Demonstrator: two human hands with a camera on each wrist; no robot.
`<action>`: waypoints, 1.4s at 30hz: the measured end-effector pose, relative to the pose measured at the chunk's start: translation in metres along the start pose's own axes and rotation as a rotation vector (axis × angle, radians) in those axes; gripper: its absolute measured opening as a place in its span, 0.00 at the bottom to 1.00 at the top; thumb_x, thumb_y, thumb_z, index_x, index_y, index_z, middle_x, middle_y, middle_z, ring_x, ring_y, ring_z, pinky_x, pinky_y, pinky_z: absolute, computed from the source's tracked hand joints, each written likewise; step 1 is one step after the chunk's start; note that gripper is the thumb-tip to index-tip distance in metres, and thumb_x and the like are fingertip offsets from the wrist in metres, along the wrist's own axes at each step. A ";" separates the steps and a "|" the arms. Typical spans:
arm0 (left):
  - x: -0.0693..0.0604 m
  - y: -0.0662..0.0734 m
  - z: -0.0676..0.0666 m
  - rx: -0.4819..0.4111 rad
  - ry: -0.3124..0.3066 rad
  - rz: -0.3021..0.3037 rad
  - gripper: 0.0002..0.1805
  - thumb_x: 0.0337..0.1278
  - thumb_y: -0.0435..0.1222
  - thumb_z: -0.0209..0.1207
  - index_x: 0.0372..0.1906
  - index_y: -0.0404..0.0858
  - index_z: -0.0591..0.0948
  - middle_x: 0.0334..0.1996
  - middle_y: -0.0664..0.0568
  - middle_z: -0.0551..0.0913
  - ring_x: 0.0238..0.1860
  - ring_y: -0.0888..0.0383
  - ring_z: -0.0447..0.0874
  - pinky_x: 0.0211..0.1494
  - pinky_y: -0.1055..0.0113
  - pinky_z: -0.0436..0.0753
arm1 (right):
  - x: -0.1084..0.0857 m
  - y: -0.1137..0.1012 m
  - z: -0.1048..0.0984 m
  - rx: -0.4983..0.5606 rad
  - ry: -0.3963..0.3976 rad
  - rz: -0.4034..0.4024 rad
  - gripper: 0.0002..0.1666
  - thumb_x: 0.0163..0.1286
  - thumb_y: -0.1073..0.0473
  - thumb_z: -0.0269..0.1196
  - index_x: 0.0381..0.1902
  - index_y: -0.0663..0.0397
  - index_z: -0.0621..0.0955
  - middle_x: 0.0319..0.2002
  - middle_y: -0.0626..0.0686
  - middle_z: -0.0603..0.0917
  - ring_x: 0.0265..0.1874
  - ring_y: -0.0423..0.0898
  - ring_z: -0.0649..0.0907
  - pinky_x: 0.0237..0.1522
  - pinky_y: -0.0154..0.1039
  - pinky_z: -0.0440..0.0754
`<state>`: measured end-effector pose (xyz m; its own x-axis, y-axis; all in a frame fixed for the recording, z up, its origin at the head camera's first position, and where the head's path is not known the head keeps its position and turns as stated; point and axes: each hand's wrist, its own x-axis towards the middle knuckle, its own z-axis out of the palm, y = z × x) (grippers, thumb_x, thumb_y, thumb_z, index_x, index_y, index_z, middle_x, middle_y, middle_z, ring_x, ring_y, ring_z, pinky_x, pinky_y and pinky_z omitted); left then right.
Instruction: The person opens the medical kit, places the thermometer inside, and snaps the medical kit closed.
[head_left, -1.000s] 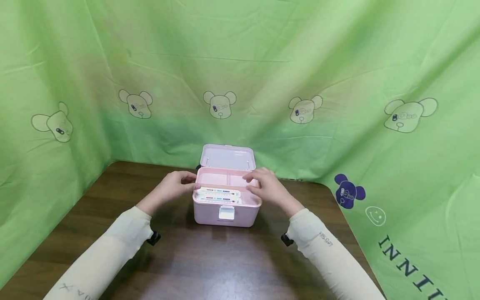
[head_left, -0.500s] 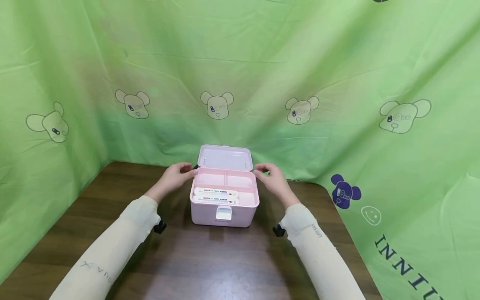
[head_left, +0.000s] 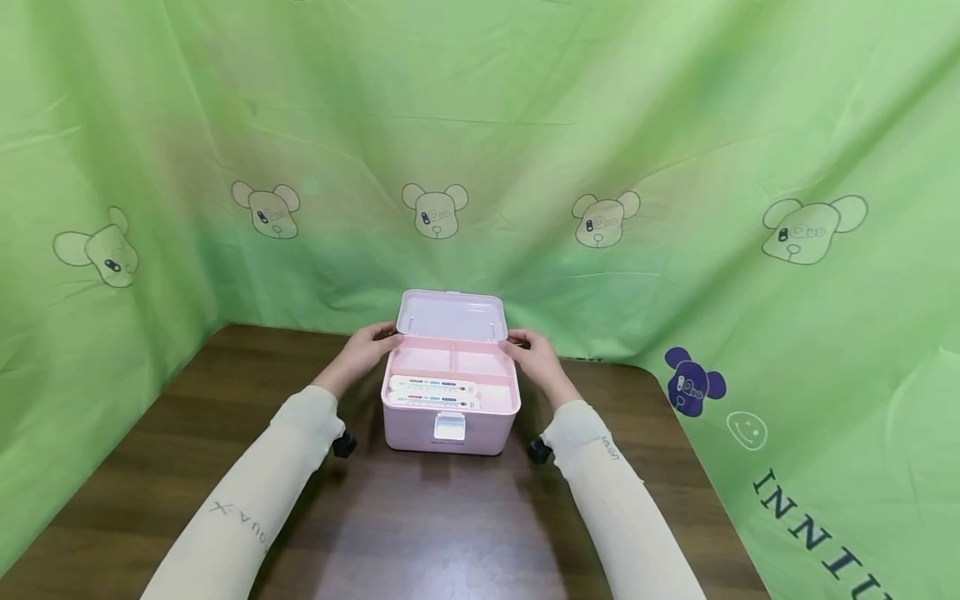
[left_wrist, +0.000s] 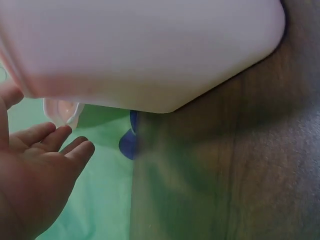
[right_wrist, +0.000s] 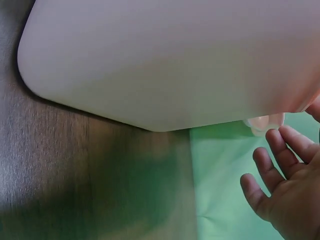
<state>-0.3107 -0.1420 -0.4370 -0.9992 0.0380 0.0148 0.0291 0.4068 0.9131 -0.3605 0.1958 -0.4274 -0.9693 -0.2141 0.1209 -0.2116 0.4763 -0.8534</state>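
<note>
A pink storage box stands on the table with its pale lid raised at the back. In its front compartment lie two white flat sticks with coloured print, perhaps thermometers. My left hand is at the box's rear left corner, thumb by the rim, other fingers loosely extended toward the lid edge. At the rear right corner, my right hand mirrors it, with its fingers relaxed beside the lid's hinge side. Whether the fingertips touch the lid is unclear.
The brown wooden table reaches a green cloth backdrop with printed bear heads. A white latch hangs on the box's front. A divider splits the rear part of the box into two compartments.
Both hands have left the space above the open box, moved outward and back, then closed in on the rear corners by the lid. The box and sticks stay put.
</note>
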 end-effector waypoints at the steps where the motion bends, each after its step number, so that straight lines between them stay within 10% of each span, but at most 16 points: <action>1: 0.000 0.000 -0.001 -0.022 -0.014 -0.001 0.37 0.75 0.48 0.56 0.78 0.31 0.63 0.75 0.37 0.66 0.77 0.40 0.61 0.79 0.46 0.61 | 0.001 0.000 0.000 0.008 -0.010 0.011 0.30 0.74 0.55 0.65 0.67 0.66 0.76 0.60 0.65 0.81 0.62 0.59 0.78 0.66 0.53 0.76; 15: 0.002 0.001 -0.006 -0.140 -0.124 -0.029 0.34 0.77 0.44 0.53 0.79 0.34 0.61 0.78 0.39 0.63 0.79 0.40 0.57 0.80 0.42 0.58 | 0.006 0.002 0.003 0.144 -0.119 0.110 0.31 0.77 0.54 0.61 0.71 0.64 0.72 0.70 0.64 0.74 0.71 0.59 0.72 0.74 0.55 0.68; 42: -0.001 0.008 0.007 -0.224 0.065 0.071 0.33 0.70 0.32 0.61 0.77 0.39 0.67 0.76 0.43 0.66 0.79 0.49 0.60 0.78 0.53 0.66 | -0.002 0.002 0.012 0.206 0.118 0.009 0.26 0.70 0.64 0.68 0.65 0.60 0.78 0.60 0.61 0.82 0.48 0.50 0.79 0.43 0.32 0.79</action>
<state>-0.3089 -0.1329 -0.4325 -0.9948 -0.0029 0.1016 0.0991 0.1920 0.9764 -0.3574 0.1867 -0.4355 -0.9816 -0.1034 0.1606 -0.1843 0.2914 -0.9387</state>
